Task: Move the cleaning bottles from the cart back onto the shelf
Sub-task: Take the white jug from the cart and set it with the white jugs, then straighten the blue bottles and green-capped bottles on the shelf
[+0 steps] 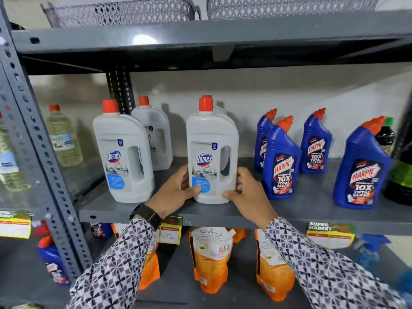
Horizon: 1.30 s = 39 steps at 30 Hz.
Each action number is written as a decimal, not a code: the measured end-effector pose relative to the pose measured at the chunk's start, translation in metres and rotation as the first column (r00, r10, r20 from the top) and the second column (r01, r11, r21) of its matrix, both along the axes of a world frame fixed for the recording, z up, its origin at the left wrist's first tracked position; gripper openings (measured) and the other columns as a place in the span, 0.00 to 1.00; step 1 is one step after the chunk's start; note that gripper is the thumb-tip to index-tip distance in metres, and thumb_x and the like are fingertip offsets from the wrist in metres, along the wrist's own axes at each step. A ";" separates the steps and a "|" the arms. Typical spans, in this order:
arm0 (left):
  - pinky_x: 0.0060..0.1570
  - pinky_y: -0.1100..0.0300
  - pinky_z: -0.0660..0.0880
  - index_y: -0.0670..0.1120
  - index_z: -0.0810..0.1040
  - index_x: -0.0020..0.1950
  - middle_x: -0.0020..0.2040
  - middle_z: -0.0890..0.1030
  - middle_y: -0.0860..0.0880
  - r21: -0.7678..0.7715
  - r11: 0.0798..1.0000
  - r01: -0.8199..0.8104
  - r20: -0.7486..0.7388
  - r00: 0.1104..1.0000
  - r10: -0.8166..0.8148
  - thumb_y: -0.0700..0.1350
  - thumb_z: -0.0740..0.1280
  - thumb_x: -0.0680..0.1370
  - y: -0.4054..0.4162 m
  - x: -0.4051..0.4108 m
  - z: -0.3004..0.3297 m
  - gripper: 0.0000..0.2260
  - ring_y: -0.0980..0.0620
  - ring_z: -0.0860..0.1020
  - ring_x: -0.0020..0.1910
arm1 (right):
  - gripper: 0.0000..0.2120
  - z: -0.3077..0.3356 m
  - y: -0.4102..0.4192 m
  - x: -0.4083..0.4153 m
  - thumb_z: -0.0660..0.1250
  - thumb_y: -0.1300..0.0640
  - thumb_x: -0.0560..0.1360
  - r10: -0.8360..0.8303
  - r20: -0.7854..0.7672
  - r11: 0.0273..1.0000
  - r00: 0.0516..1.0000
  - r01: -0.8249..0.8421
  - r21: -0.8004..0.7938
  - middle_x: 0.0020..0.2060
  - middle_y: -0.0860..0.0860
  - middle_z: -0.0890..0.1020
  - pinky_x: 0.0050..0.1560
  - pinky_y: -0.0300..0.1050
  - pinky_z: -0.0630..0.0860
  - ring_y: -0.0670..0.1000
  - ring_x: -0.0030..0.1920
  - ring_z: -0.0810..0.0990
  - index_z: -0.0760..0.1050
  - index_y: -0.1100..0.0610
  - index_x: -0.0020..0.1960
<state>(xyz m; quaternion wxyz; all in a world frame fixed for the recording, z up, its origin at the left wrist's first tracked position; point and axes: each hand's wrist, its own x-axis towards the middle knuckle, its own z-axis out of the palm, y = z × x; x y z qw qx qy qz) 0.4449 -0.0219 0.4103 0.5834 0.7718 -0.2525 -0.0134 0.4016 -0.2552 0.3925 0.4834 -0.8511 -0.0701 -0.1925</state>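
Observation:
A white Domex bottle (pixel 211 150) with a red cap stands upright near the front edge of the grey shelf (pixel 312 197). My left hand (pixel 176 192) holds its lower left side and my right hand (pixel 249 192) its lower right side, thumbs on the label. Another white bottle stands right behind it, mostly hidden. Two more Domex bottles (pixel 123 157) (pixel 156 134) stand to the left. Several blue Harpic bottles (pixel 282 161) (pixel 361 170) stand to the right. The cart is not in view.
An upper shelf (pixel 200 34) with metal mesh baskets (pixel 118 11) hangs overhead. A grey perforated post (pixel 38 141) rises at the left, with clear bottles (pixel 63 137) behind it. Orange Santoor pouches (pixel 210 257) fill the shelf below. A dark bottle (pixel 399 175) stands at the far right.

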 end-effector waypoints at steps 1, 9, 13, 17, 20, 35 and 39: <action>0.67 0.56 0.77 0.52 0.70 0.75 0.68 0.82 0.55 0.008 1.000 0.000 0.001 1.000 0.000 0.36 0.71 0.78 0.001 0.001 -0.001 0.27 0.57 0.80 0.67 | 0.26 -0.001 0.000 0.000 0.77 0.58 0.74 0.000 0.005 1.000 1.000 0.000 -0.006 0.56 0.41 0.84 0.58 0.45 0.83 0.42 0.56 0.85 0.69 0.43 0.65; 0.64 0.62 0.79 0.53 0.69 0.75 0.67 0.82 0.58 0.036 0.999 -0.010 0.037 0.999 0.008 0.36 0.70 0.79 0.005 0.000 -0.005 0.27 0.59 0.80 0.67 | 0.28 -0.003 0.000 0.000 0.76 0.58 0.75 0.023 0.019 1.000 1.000 -0.023 -0.003 0.57 0.39 0.83 0.57 0.42 0.83 0.40 0.57 0.84 0.68 0.40 0.68; 0.66 0.58 0.77 0.58 0.71 0.73 0.66 0.83 0.59 0.046 0.998 -0.043 0.057 0.998 0.041 0.37 0.70 0.79 0.003 -0.003 -0.007 0.26 0.59 0.80 0.66 | 0.28 -0.003 0.000 0.000 0.76 0.57 0.75 0.036 0.011 0.999 0.999 -0.036 -0.012 0.56 0.38 0.82 0.58 0.43 0.83 0.40 0.57 0.84 0.68 0.40 0.68; 0.70 0.51 0.75 0.56 0.69 0.75 0.67 0.82 0.59 0.085 0.994 -0.074 0.050 0.996 0.070 0.38 0.70 0.79 0.004 -0.009 -0.003 0.27 0.59 0.80 0.67 | 0.28 0.000 0.001 -0.001 0.76 0.58 0.76 0.051 0.002 0.999 0.999 -0.051 -0.009 0.57 0.41 0.82 0.60 0.45 0.83 0.42 0.57 0.83 0.68 0.44 0.70; 0.71 0.47 0.74 0.57 0.70 0.75 0.66 0.83 0.59 0.105 0.989 -0.105 0.045 0.994 0.101 0.39 0.71 0.79 0.002 -0.020 0.003 0.28 0.59 0.81 0.66 | 0.29 0.003 0.002 -0.009 0.75 0.58 0.76 0.060 0.005 0.998 0.998 -0.060 -0.011 0.58 0.42 0.82 0.61 0.45 0.83 0.45 0.59 0.84 0.68 0.47 0.72; 0.64 0.56 0.76 0.49 0.66 0.79 0.67 0.76 0.53 0.117 0.970 -0.214 0.105 0.974 0.202 0.43 0.69 0.81 -0.179 -0.079 0.016 0.28 0.51 0.80 0.62 | 0.42 0.019 -0.140 -0.041 0.77 0.64 0.74 -0.134 -0.001 0.971 0.991 0.132 0.200 0.65 0.46 0.79 0.61 0.40 0.80 0.41 0.64 0.80 0.60 0.52 0.81; 0.68 0.48 0.77 0.42 0.72 0.72 0.66 0.82 0.45 0.050 0.981 -0.186 0.070 0.981 0.182 0.37 0.70 0.79 -0.202 -0.057 0.015 0.21 0.53 0.82 0.58 | 0.31 0.016 -0.150 -0.032 0.77 0.66 0.73 -0.067 -0.015 0.992 0.998 0.068 0.104 0.52 0.40 0.82 0.60 0.52 0.84 0.47 0.56 0.86 0.72 0.53 0.73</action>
